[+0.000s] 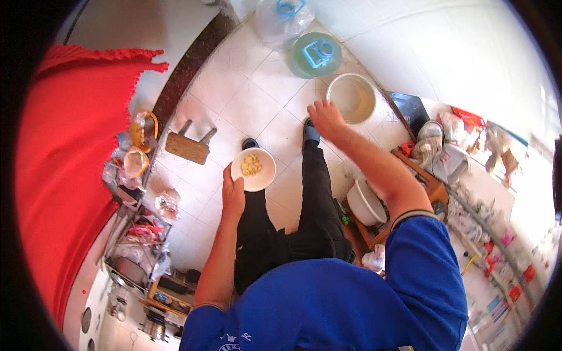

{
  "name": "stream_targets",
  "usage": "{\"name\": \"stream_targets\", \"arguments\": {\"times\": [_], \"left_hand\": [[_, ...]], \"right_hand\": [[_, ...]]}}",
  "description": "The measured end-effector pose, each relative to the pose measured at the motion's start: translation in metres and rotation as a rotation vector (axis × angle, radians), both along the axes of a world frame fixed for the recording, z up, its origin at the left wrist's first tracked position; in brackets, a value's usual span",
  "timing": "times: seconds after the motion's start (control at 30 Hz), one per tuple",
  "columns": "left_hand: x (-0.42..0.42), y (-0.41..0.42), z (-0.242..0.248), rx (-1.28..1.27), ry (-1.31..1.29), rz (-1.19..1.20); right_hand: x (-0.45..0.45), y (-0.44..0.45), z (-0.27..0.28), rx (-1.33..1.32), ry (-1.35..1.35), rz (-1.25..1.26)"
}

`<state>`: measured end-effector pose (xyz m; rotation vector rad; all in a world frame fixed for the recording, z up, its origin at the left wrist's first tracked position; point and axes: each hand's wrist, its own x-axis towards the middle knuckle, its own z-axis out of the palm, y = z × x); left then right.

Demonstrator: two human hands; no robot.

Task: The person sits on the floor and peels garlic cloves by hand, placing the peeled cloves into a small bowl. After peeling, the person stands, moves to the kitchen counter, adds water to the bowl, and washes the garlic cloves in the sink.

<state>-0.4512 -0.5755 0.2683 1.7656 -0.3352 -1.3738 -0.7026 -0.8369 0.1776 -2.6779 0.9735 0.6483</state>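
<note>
My left hand (234, 191) grips the rim and side of a white bowl (270, 177), with its thumb at the near edge. Several pale yellow food pieces (251, 165) lie in the bottom of the bowl. My right hand (326, 118) is stretched forward, palm down with bent fingers, and no object shows in it. Just beyond and to the right of it stands a round, light-coloured basin (351, 98) on the tiled floor, with something pale inside that I cannot make out. Whether the fingers touch the basin's rim cannot be told.
A green plastic water jug (316, 56) and a clear bagged one (284, 19) stand beyond the basin. A small wooden stool (187, 148) is at the left, near a red curtain (70, 175). At the right, a white basin (366, 202) leans by wooden furniture and cluttered bags.
</note>
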Motion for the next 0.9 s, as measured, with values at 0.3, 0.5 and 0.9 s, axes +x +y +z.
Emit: {"name": "stream_targets", "arguments": {"times": [0.3, 0.5, 0.9], "left_hand": [[-0.066, 0.006, -0.074, 0.217, 0.02, -0.046], [-0.077, -0.018, -0.101, 0.226, 0.058, -0.043], [-0.063, -0.047, -0.123, 0.144, 0.049, -0.058]], "right_hand": [[0.043, -0.167, -0.16, -0.387, 0.279, 0.493], [0.04, -0.23, -0.137, -0.418, 0.321, 0.376], [-0.016, -0.213, -0.133, -0.014, 0.19, -0.68]]}}
